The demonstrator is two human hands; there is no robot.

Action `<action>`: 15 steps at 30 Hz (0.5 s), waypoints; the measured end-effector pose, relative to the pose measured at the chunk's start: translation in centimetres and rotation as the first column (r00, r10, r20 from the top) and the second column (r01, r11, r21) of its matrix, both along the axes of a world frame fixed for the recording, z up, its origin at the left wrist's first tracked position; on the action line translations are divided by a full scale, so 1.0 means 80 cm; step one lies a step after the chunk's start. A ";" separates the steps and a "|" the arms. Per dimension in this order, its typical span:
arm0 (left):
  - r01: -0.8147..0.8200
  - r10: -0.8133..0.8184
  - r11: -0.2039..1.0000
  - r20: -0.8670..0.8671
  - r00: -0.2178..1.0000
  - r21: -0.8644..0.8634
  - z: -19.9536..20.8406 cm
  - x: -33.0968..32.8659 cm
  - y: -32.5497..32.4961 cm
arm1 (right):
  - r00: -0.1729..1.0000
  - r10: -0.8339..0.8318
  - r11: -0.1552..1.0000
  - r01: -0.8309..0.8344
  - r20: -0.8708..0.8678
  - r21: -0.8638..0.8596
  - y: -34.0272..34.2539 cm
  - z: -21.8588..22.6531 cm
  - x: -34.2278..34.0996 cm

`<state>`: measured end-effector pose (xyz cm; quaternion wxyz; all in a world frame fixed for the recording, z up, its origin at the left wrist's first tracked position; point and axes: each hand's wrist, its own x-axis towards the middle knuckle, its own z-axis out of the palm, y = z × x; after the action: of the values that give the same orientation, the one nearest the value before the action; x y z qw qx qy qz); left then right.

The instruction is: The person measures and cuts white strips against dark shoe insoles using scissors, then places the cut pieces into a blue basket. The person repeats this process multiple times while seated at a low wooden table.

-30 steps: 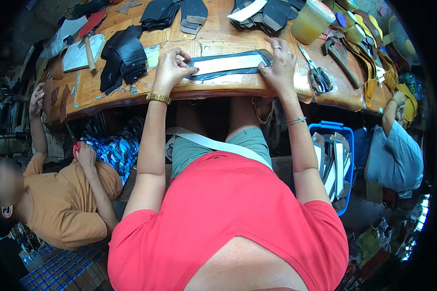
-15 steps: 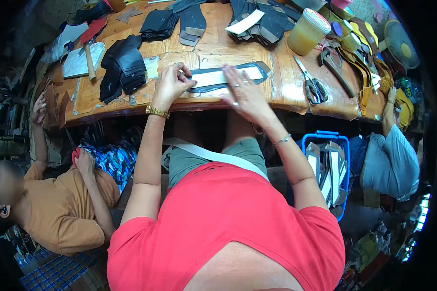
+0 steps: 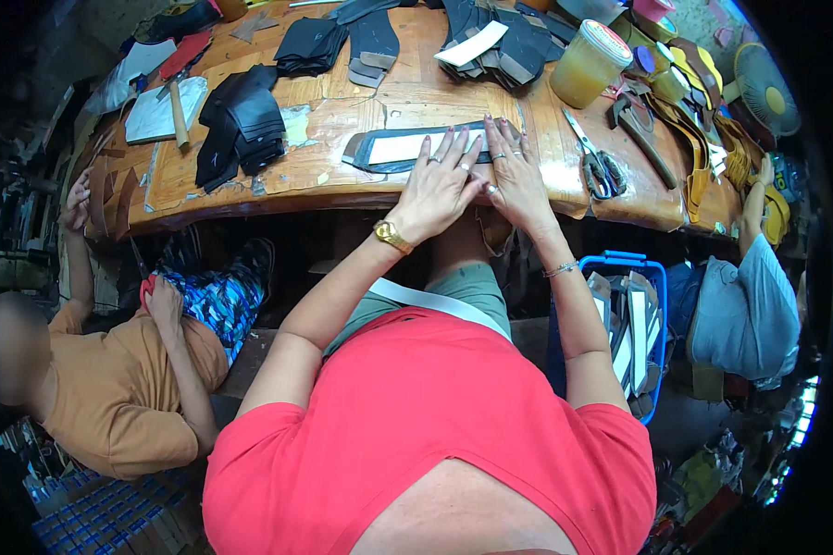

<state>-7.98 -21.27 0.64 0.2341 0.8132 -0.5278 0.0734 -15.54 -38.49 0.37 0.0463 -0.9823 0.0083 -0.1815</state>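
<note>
A long dark leather piece (image 3: 359,155) lies flat on the table near its front edge, with a white strip (image 3: 393,150) along its middle. My left hand (image 3: 440,180) rests flat on the strip, right of its centre, fingers stretched out. Beside it my right hand (image 3: 516,176) lies with fingers extended over the right end of the piece, hiding that end. The two thumbs come close together. Nothing is gripped in either hand.
Stacks of black leather pieces (image 3: 241,129) lie left and at the back. Scissors (image 3: 597,157), a hammer (image 3: 643,139) and a yellowish jar (image 3: 588,65) stand to the right. A blue basket (image 3: 659,324) of strips is at my right; a seated person (image 3: 130,398) is at my left.
My left hand has let go of the strip's left end and moved right to lie flat beside my right hand. My right hand has shifted right. The piece's left end is uncovered.
</note>
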 end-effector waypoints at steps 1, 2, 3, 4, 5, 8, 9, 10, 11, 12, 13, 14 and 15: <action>-0.024 0.024 1.000 0.044 0.999 0.005 -0.004 0.000 0.003 | 1.000 0.004 1.000 -0.004 0.000 -0.003 -0.001 -0.001 0.000; -0.049 0.048 0.999 0.087 0.995 0.009 -0.008 0.002 0.009 | 1.000 -0.001 1.000 0.001 0.006 0.004 -0.001 0.000 -0.001; -0.074 0.071 0.997 0.128 0.989 0.016 -0.008 0.004 0.017 | 1.000 -0.007 1.000 0.007 0.009 0.016 0.001 0.001 -0.003; -0.103 0.094 0.993 0.133 0.987 0.060 -0.007 0.008 0.027 | 1.000 -0.012 1.000 0.011 0.011 0.027 0.003 0.002 -0.005; -0.126 0.117 0.990 0.122 0.986 0.063 -0.005 0.011 0.039 | 1.000 -0.022 0.999 0.021 0.014 0.038 0.004 0.001 -0.007; -0.206 0.189 0.974 0.160 0.969 0.093 -0.002 0.020 0.073 | 0.998 -0.054 0.997 0.053 0.017 0.047 -0.003 -0.003 -0.011; -0.222 0.206 0.970 0.156 0.966 0.094 -0.002 0.022 0.083 | 0.998 -0.058 0.997 0.057 0.010 0.050 -0.004 -0.002 -0.012; -0.237 0.221 0.967 0.152 0.963 0.096 -0.001 0.023 0.093 | 0.998 -0.063 0.997 0.062 0.002 0.054 -0.005 0.000 -0.013; -0.250 0.235 0.963 0.148 0.961 0.098 0.000 0.023 0.100 | 0.998 -0.069 0.996 0.069 -0.006 0.057 -0.005 0.001 -0.014; -0.275 0.258 0.957 0.167 0.952 0.089 0.004 0.020 0.103 | 0.997 -0.072 0.995 0.073 -0.006 0.061 -0.005 0.002 -0.014; -0.285 0.263 0.953 0.182 0.948 0.105 0.008 0.021 0.103 | 0.997 -0.077 0.995 0.077 -0.007 0.066 -0.004 0.003 -0.014; -0.293 0.267 0.948 0.196 0.944 0.121 0.011 0.023 0.103 | 0.997 -0.083 0.994 0.083 -0.008 0.071 -0.004 0.003 -0.014; -0.306 0.275 0.943 0.212 0.938 0.133 0.016 0.024 0.102 | 0.997 -0.074 0.990 0.073 0.006 0.118 -0.007 0.004 -0.013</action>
<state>-6.07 -13.11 1.90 0.1016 0.8880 -0.4257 0.1410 -16.62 -39.02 0.66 0.0975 -0.9759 0.0550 -0.1872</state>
